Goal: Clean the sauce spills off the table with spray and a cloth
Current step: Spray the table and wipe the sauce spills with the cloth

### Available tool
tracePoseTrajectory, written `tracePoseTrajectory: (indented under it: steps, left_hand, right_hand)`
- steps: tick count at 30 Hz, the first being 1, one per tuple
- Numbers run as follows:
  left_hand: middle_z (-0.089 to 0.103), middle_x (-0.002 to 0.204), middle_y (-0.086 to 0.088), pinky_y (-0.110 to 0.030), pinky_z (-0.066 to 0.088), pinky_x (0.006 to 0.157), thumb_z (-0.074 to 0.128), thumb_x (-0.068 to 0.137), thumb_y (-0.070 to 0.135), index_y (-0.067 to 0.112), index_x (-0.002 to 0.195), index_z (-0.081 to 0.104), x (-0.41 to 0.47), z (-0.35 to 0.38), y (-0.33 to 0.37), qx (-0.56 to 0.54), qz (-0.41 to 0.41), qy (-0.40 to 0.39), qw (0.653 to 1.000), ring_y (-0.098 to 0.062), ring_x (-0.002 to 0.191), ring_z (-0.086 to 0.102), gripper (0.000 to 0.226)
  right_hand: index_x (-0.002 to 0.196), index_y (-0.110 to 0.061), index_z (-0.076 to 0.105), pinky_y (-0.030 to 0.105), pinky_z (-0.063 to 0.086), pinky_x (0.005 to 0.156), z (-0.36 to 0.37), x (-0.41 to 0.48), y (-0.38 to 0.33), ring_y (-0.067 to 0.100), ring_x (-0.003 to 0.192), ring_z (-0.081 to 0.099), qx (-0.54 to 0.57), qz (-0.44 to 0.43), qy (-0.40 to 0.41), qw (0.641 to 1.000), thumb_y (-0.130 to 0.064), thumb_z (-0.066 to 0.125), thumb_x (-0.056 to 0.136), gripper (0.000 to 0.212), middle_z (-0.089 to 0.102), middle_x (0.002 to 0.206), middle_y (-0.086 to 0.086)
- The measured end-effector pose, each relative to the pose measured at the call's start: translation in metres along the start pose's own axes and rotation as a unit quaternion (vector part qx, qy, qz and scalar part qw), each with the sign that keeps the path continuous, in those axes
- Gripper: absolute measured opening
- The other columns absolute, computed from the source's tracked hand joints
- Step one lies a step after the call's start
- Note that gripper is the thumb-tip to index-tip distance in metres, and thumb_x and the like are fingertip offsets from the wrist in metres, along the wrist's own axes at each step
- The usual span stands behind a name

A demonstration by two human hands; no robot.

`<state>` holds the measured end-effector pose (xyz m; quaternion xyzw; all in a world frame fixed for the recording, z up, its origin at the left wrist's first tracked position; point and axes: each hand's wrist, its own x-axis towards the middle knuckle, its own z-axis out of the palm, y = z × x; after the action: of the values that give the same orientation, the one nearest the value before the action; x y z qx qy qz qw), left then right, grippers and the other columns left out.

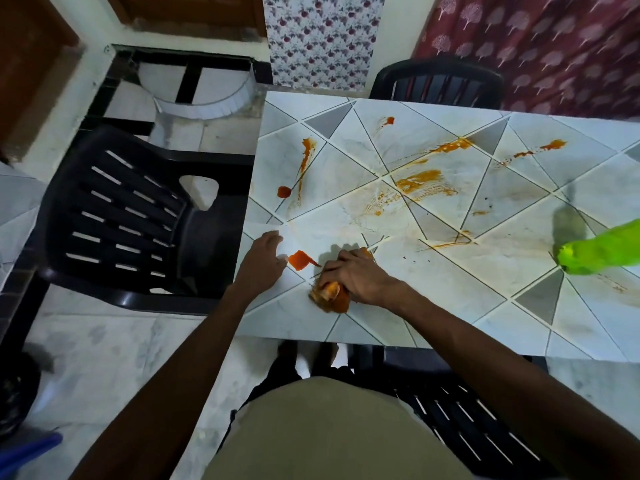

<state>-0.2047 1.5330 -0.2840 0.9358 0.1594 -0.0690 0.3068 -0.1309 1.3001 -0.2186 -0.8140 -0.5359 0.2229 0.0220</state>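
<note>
My right hand (353, 275) presses a crumpled, sauce-stained orange cloth (330, 296) onto the white tiled table (450, 289) near its front edge. Just left of the cloth lies a red sauce blob (300, 259). My left hand (264, 261) rests flat on the table's left edge, fingers apart, holding nothing. More sauce marks the top: a red drop (284, 192), an orange streak (306, 155), and smears (420, 183) across the middle and far side. A green spray bottle (602, 251) lies at the right edge, partly out of frame.
A black plastic chair (131, 216) stands close at the table's left side, another (440, 81) at the far end, and a third (460, 410) under me at the front. Patterned curtains hang behind the table. Marble floor lies to the left.
</note>
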Motion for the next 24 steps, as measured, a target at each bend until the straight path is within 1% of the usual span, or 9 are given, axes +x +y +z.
tracePoseTrajectory:
  steps: [3,7,9,11,13,15,18,22,24]
  left_hand:
    - [0.038,0.154,-0.009,-0.037,0.030,0.116,0.057,0.098,0.028,0.007,0.144,0.043,-0.002,0.002,-0.002,-0.004,-0.006,-0.001,1.000,-0.024,0.143,0.035,0.052]
    - [0.038,0.155,-0.010,-0.035,0.028,0.116,0.057,0.098,0.029,0.006,0.146,0.040,-0.005,0.006,-0.003,-0.017,-0.011,0.006,1.000,-0.025,0.143,0.035,0.056]
    - [0.039,0.154,-0.012,-0.036,0.029,0.116,0.058,0.098,0.029,0.005,0.147,0.039,-0.006,0.007,-0.001,-0.021,-0.008,0.016,1.000,-0.027,0.142,0.037,0.058]
    - [0.040,0.153,-0.013,-0.039,0.032,0.116,0.057,0.098,0.029,0.004,0.147,0.039,-0.007,0.009,0.001,-0.024,-0.009,0.028,0.999,-0.028,0.141,0.038,0.058]
    - [0.039,0.153,-0.012,-0.038,0.032,0.116,0.056,0.099,0.028,0.004,0.147,0.038,-0.009,0.010,0.002,-0.029,-0.015,0.030,0.999,-0.028,0.141,0.038,0.057]
    - [0.040,0.153,-0.013,-0.038,0.033,0.115,0.057,0.099,0.027,0.004,0.147,0.038,-0.011,0.011,0.001,-0.031,-0.018,0.036,0.999,-0.028,0.141,0.038,0.057]
    - [0.042,0.151,-0.013,-0.038,0.034,0.114,0.060,0.097,0.024,0.004,0.145,0.040,-0.017,0.012,-0.001,-0.028,-0.018,0.051,0.998,-0.029,0.139,0.041,0.056]
    - [0.041,0.151,-0.014,-0.036,0.031,0.114,0.062,0.095,0.020,0.002,0.145,0.040,-0.026,0.016,-0.005,-0.021,-0.015,0.059,0.998,-0.030,0.139,0.039,0.057]
    - [0.039,0.153,-0.014,-0.036,0.029,0.116,0.062,0.095,0.020,0.003,0.146,0.038,-0.029,0.018,-0.005,-0.022,-0.017,0.057,0.998,-0.029,0.141,0.038,0.059]
  right_hand:
    - [0.130,-0.038,0.062,0.044,0.028,0.108,-0.010,-0.003,0.007,0.026,0.128,0.045,-0.017,0.004,-0.011,1.000,-0.022,0.069,0.089,0.045,0.058,0.141,-0.008]
    - [0.133,-0.040,0.060,0.043,0.041,0.104,-0.030,-0.010,0.023,0.031,0.124,0.051,0.054,0.113,0.054,0.991,-0.009,0.068,0.082,0.060,0.060,0.139,-0.004]
    - [0.130,-0.036,0.062,0.045,0.049,0.094,-0.032,-0.020,0.033,0.035,0.112,0.057,0.099,0.194,0.102,0.971,-0.011,0.064,0.082,0.054,0.064,0.132,0.000]
    - [0.125,-0.032,0.064,0.047,0.053,0.087,-0.030,-0.030,0.042,0.037,0.104,0.060,0.138,0.287,0.144,0.937,-0.022,0.057,0.080,0.046,0.066,0.121,0.003]
    - [0.124,-0.026,0.063,0.050,0.054,0.084,-0.018,-0.040,0.048,0.041,0.103,0.061,0.168,0.364,0.162,0.902,-0.030,0.047,0.073,0.054,0.065,0.114,0.007]
    - [0.127,-0.021,0.061,0.052,0.054,0.084,-0.001,-0.047,0.048,0.043,0.104,0.060,0.195,0.409,0.164,0.876,-0.032,0.047,0.074,0.055,0.065,0.114,0.010]
    - [0.135,-0.021,0.054,0.049,0.052,0.086,0.019,-0.052,0.033,0.043,0.106,0.056,0.199,0.425,0.162,0.868,-0.028,0.060,0.083,0.053,0.060,0.125,0.009]
    - [0.146,-0.021,0.046,0.046,0.050,0.090,0.033,-0.043,0.002,0.039,0.111,0.051,0.205,0.410,0.153,0.876,-0.012,0.059,0.083,0.065,0.053,0.138,0.008]
    - [0.147,-0.021,0.044,0.044,0.049,0.089,0.036,-0.036,-0.012,0.038,0.113,0.050,0.203,0.397,0.144,0.883,-0.010,0.058,0.084,0.066,0.051,0.141,0.007]
